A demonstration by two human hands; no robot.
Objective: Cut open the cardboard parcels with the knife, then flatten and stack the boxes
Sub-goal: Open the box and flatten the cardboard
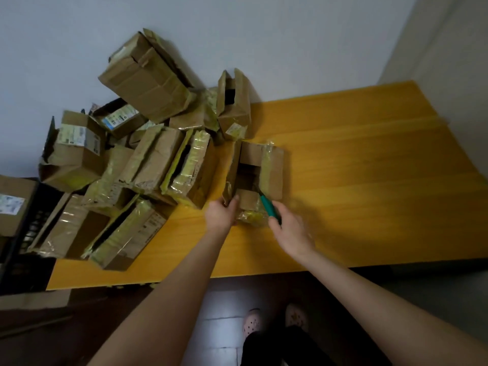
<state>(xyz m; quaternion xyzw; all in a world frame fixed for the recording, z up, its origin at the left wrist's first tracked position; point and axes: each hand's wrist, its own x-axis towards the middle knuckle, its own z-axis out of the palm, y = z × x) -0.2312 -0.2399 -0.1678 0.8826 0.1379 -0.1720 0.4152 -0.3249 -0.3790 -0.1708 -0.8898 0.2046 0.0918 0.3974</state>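
Ok so my left grip is clamped on the near-left corner of the small cardboard box, fingers hooked over the edge of a flap. My right grip is wrapped round the green handle of the knife. It's a bit smeared in the feed, so I can't make out the individual fingers. The blade points away from me, up into the box's open top, right at the inner edge of the right-hand flap.

The box sits about mid-worktop, flaps up, with yellowish tape hanging off it and a crumpled wad of tape at its near end.

Just left of it is the pile of parcels, heaped against the wall, lots of them gaping along their seams. One open box stands just behind mine. A black crate sits at the far left, off the worktop's end. Pink clogs down on the floor.
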